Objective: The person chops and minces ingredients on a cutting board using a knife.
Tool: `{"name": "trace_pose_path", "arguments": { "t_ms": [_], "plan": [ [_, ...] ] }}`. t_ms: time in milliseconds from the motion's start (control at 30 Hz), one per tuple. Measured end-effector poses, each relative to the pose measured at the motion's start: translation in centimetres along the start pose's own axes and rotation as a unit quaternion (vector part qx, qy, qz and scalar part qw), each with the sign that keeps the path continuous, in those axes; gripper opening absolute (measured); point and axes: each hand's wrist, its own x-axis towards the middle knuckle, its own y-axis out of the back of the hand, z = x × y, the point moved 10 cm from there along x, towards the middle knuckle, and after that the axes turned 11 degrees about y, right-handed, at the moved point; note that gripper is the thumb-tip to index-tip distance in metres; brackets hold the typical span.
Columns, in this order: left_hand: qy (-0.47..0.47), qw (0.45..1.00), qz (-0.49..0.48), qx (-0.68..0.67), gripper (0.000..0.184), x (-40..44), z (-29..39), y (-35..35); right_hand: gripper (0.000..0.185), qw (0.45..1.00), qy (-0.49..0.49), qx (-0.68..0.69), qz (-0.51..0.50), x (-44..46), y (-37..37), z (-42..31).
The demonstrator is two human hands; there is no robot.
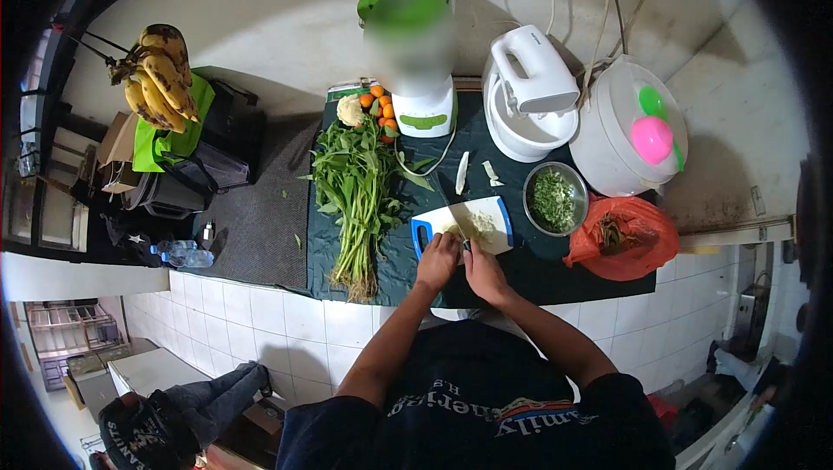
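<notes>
On the white cutting board (438,216) with a blue rim lie finely chopped pale pieces (482,225). My right hand (486,272) is closed round the handle of a knife (453,210), whose blade points away from me across the board. To its left, my left hand (439,256) rests at the board's near edge with curled fingers close to the blade. Whatever those fingers press on is hidden, though something pale shows at their tips. Beyond the board lie a long white piece (462,173) and smaller white scraps (492,173). A metal bowl (527,195) at the right holds chopped greens.
Leafy greens with roots (356,201) lie left of the board, near small orange fruits (388,114) and a cauliflower-like piece (350,110). Behind stand a blender (425,105) and a hand mixer (538,71). An orange plastic bag (646,240) sits right. Another person (165,422) is at lower left.
</notes>
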Motion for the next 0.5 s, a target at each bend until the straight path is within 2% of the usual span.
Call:
{"name": "trace_pose_path", "arguments": {
  "t_ms": [200,267,400,500],
  "plan": [
    [-0.014,1.0,-0.014,-0.01,0.027,-0.1,-0.2,-0.8,0.049,0.996,-0.056,-0.03,-0.064,-2.4,-0.2,-0.5],
    [-0.011,1.0,-0.017,-0.011,0.027,0.1,0.1,-0.4,0.049,0.999,-0.007,-0.044,-0.001,-2.5,-0.4,-0.2],
    [0.007,0.999,-0.04,-0.018,0.026,0.3,-0.1,-0.5,0.049,0.998,-0.024,-0.048,-0.015,-0.9,-0.5,-0.1],
    [0.03,0.997,-0.058,-0.035,0.027,0.4,-0.3,-0.3,0.048,0.999,0.029,-0.025,0.033,0.5,-0.4,-0.1]
  ]
}}
